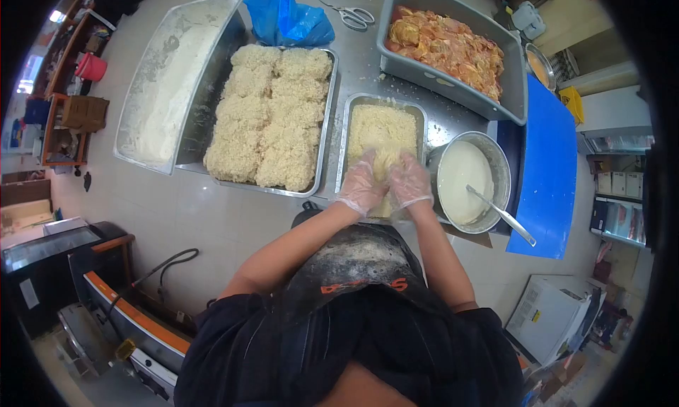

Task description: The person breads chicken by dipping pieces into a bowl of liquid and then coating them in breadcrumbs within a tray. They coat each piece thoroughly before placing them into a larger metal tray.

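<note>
My left hand (363,186) and my right hand (411,181), both in clear plastic gloves, meet over a metal tray of breadcrumbs (382,124). Between them is a crumb-coated piece (385,157), slightly blurred, with the fingers of both hands closed round it; what lies under the coating is hidden. Left of the hands, a larger metal tray (322,135) holds rows of breaded pieces (272,117). To the right stands a metal pot of white batter (463,177), with a ladle (506,218) resting in it, its handle over the rim.
A grey tub (453,84) of raw marinated meat (447,50) stands at the back right. At the far left is a deep tray of white flour (177,82). A blue plastic bag (286,18) and scissors (351,16) lie behind; a blue board (548,166) borders the right.
</note>
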`<state>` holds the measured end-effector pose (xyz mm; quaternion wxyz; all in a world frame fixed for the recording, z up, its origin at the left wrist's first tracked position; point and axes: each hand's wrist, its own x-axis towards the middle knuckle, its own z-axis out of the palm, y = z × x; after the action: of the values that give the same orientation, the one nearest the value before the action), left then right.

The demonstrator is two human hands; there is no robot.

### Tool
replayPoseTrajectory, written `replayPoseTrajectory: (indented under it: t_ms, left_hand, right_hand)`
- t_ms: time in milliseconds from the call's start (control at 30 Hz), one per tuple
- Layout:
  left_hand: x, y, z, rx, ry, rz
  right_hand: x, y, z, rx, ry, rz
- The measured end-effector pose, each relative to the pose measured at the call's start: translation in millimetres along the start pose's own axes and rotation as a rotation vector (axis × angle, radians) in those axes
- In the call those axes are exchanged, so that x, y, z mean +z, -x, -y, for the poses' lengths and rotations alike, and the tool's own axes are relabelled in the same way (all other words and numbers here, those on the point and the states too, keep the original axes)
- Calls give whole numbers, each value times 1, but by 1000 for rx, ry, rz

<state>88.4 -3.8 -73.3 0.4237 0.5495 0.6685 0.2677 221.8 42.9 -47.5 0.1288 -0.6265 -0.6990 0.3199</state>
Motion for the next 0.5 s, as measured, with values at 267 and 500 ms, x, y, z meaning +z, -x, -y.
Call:
replayPoseTrajectory:
  t_ms: [267, 500]
  left_hand:
    - [-19, 25, 37, 288, -166, 32]
    - [-2, 22, 83, 672, -409, -111]
  right_hand:
    - [83, -88, 7, -385, 648, -36]
    - [34, -75, 57, -299, 726, 291]
